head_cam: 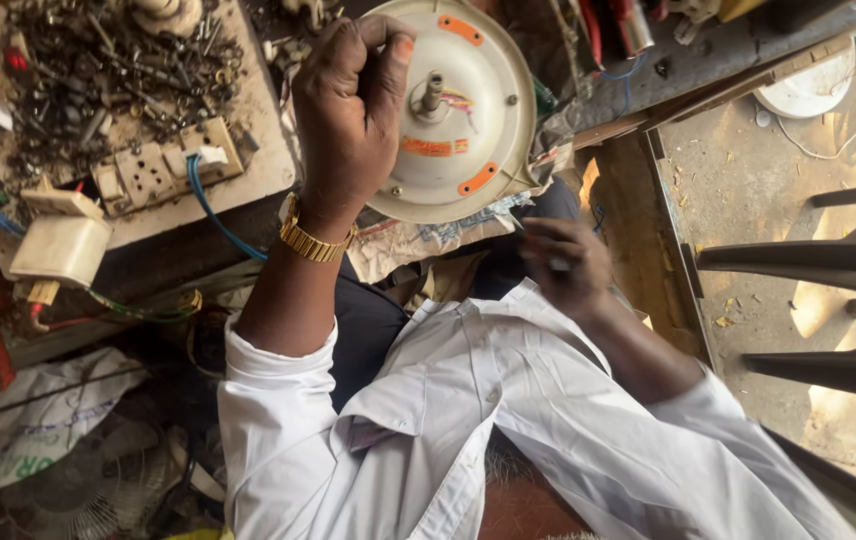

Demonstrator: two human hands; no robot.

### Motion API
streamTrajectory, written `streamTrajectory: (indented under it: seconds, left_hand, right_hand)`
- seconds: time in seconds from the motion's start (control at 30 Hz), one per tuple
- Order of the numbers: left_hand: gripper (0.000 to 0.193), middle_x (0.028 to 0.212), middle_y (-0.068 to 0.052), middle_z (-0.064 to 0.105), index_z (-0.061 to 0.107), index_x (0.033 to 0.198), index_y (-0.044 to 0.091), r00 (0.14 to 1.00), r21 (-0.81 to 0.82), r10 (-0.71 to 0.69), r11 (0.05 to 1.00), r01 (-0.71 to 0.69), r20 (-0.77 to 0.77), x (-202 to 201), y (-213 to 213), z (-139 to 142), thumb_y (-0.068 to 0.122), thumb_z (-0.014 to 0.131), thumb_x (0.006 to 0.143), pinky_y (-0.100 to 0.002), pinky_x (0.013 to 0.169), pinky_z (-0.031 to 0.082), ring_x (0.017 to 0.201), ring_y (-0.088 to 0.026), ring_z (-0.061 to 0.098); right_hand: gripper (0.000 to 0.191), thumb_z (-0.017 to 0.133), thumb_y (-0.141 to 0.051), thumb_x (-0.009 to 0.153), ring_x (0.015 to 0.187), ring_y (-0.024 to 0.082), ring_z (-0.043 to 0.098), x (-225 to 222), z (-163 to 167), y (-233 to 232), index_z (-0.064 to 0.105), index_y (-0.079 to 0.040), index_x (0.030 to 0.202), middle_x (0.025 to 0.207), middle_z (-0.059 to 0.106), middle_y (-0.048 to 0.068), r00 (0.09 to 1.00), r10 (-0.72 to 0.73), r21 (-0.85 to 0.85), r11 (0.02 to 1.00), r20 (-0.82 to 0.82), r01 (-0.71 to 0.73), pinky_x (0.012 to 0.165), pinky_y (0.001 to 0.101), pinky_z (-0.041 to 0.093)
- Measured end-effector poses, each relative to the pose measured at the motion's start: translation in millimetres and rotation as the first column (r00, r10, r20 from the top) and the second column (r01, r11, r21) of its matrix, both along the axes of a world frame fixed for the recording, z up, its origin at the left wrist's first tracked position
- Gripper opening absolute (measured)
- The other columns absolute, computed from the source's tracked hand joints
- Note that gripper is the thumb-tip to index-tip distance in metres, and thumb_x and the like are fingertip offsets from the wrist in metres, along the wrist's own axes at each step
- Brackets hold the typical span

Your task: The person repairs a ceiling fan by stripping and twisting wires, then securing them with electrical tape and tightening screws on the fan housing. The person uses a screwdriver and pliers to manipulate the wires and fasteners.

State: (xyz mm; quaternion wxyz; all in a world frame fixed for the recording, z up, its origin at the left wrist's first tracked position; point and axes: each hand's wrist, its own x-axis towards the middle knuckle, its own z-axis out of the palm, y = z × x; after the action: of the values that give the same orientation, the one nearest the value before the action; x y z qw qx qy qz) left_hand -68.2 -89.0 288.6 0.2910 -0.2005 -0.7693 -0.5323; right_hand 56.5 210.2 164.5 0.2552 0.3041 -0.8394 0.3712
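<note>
At the far left of the counter (258, 170) stands a cream plastic box (60, 248) with green wire beside it, and above it a wooden board (248, 130) carries a heap of dark screws and small metal parts (113, 65) together with a switch panel (163, 165), from which a blue wire (216, 215) runs down. Next comes one hand (348, 110) with a gold watch band (313, 240) on the wrist; from this view I cannot tell surely if it is the left or the right, and its grip is pressed together on the rim of the round cream fan motor cover (468, 120). This cover lies on the counter edge over some crumpled paper (428, 240), with a short metal shaft (431, 93) and coloured wires at its middle and orange strips on its face. The other hand (563, 265) is lower, near the white shirt (508, 430), fingers curled around a small thin object that is too blurred to name. At the right, a grey plastic chair (848, 290) stands on the dusty floor (748, 180).
</note>
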Motion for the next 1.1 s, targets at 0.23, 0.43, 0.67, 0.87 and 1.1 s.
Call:
streamTrajectory:
  seconds: [0.23, 0.43, 0.67, 0.87, 1.1]
  left_hand:
    - [0.017, 0.077, -0.004, 0.062, 0.073, 0.117, 0.002, 0.997, -0.159, -0.078, 0.984, 0.081, 0.025, 2.5, -9.7, 2.5, 0.015, 0.077, 0.106, -0.031, 0.058, 0.043, 0.061, -0.012, 0.055]
    - [0.010, 0.095, -0.007, 0.072, 0.071, 0.109, 0.003, 0.992, -0.161, -0.127, 0.979, 0.124, -0.004, 2.3, -2.6, 6.4, 0.012, 0.076, 0.107, -0.029, 0.064, 0.053, 0.073, -0.013, 0.067]
    - [0.007, 0.096, -0.011, 0.069, 0.068, 0.105, 0.002, 0.995, -0.294, -0.097, 0.951, 0.099, 0.020, 4.4, -4.8, 2.4, 0.006, 0.072, 0.108, -0.038, 0.073, 0.052, 0.084, -0.026, 0.068]
    - [0.007, 0.099, -0.011, 0.065, 0.065, 0.109, 0.002, 1.000, -0.472, -0.015, 0.881, 0.017, 0.008, 11.4, 5.6, 9.5, 0.007, 0.069, 0.113, -0.041, 0.077, 0.051, 0.089, -0.031, 0.065]
    - [0.011, 0.092, -0.008, 0.060, 0.067, 0.109, 0.007, 0.988, -0.584, 0.072, 0.811, 0.021, 0.136, 2.4, 12.1, 5.4, 0.013, 0.073, 0.117, -0.040, 0.071, 0.049, 0.082, -0.028, 0.062]
  right_hand:
    - [0.015, 0.066, 0.007, 0.105, 0.098, 0.016, 0.072, 55.3, -35.7, 88.9, 0.056, 0.000, 0.114, 0.107, 0.071, 0.012, 0.851, -0.317, -0.168, 0.894, 0.418, 0.415, 0.085, 0.0248, 0.057]
    - [0.011, 0.064, -0.002, 0.104, 0.094, 0.025, 0.073, 69.6, -83.4, 102.8, 0.059, -0.002, 0.114, 0.101, 0.072, 0.015, 0.748, -0.486, 0.099, 0.860, 0.452, 0.500, 0.079, 0.0344, 0.057]
    - [0.016, 0.061, -0.004, 0.101, 0.098, 0.039, 0.066, 123.4, -121.2, 121.4, 0.062, -0.006, 0.117, 0.104, 0.068, 0.018, 0.554, -0.724, 0.294, 0.681, 0.412, 0.671, 0.084, 0.0456, 0.053]
    - [0.017, 0.063, 0.000, 0.099, 0.099, 0.039, 0.062, 123.1, -125.5, 128.6, 0.060, -0.004, 0.116, 0.103, 0.064, 0.018, 0.599, -0.724, 0.376, 0.689, 0.341, 0.620, 0.086, 0.0491, 0.049]
    - [0.029, 0.063, 0.002, 0.091, 0.100, 0.041, 0.061, 109.5, -139.9, 135.1, 0.062, -0.005, 0.119, 0.108, 0.064, 0.020, 0.566, -0.750, 0.430, 0.661, 0.343, 0.615, 0.085, 0.0489, 0.049]
